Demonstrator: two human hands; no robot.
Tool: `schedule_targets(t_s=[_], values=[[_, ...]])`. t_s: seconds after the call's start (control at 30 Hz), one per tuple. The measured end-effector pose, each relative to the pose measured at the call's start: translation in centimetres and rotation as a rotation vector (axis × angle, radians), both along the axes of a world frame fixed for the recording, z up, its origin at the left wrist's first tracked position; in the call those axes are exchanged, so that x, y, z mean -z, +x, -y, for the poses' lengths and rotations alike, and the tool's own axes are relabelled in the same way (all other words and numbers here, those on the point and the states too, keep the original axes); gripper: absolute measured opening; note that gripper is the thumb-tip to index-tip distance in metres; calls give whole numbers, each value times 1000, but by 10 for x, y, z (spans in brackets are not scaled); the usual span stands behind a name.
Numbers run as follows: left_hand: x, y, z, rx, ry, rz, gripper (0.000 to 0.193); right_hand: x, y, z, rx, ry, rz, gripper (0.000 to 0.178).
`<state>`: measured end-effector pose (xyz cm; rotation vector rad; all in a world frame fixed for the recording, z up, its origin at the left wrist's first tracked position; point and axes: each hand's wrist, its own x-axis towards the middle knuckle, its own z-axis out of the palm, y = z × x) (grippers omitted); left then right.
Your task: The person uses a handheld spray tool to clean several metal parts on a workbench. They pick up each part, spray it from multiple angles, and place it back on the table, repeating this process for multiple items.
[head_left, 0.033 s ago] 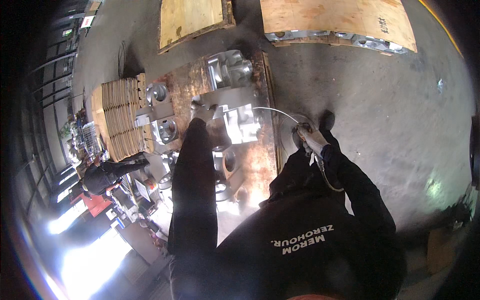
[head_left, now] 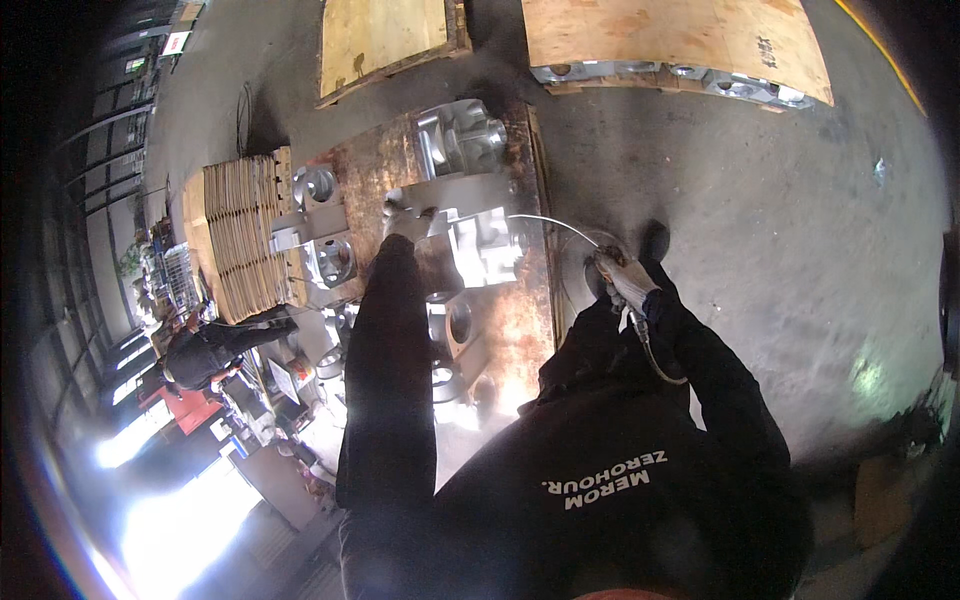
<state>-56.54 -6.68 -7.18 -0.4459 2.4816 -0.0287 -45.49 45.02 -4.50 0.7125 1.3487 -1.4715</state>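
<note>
My left hand (head_left: 408, 217), in a pale work glove, is closed on the left end of a silvery metal casting (head_left: 485, 247) on the rust-brown tabletop (head_left: 375, 165). The casting's inner shape is partly washed out by glare. To the right, my gloved right hand (head_left: 623, 278) grips an air blow gun (head_left: 605, 256), its body mostly hidden by the fingers. From it a long, thin, curved nozzle tube (head_left: 555, 221) reaches left to the casting's right side. A hose (head_left: 655, 358) hangs below that hand. Another machined casting (head_left: 462, 138) sits just beyond the held one.
Several more castings (head_left: 330, 262) stand at the table's left and near side. A stack of brown sheets (head_left: 240, 238) rises beyond them. Wood-topped pallets (head_left: 680, 40) lie at the far side. Another person (head_left: 205, 355) works at the left, by a cluttered bench.
</note>
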Motion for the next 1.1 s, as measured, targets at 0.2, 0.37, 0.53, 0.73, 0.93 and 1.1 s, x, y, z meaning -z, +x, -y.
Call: schedule_targets(t_s=[0.2,0.37,0.53,0.73,0.93,1.1], values=[[32,-20,34,64,-51,121,107,13,12,23,34,-41,-89,42],[39,-26,20,75,-4,102,107,15,-1,6,-127,-53,-91,43],[38,-32,20,151,-21,105,111,55,34,-3,-65,186,-577,35],[9,-29,25,205,-49,115,101,40,83,15,-427,602,-1206,35],[8,-37,-43,210,20,149,100,38,82,-5,-434,689,-1095,37],[29,-39,49,110,-32,-9,115,21,54,13,-503,626,-1018,36]])
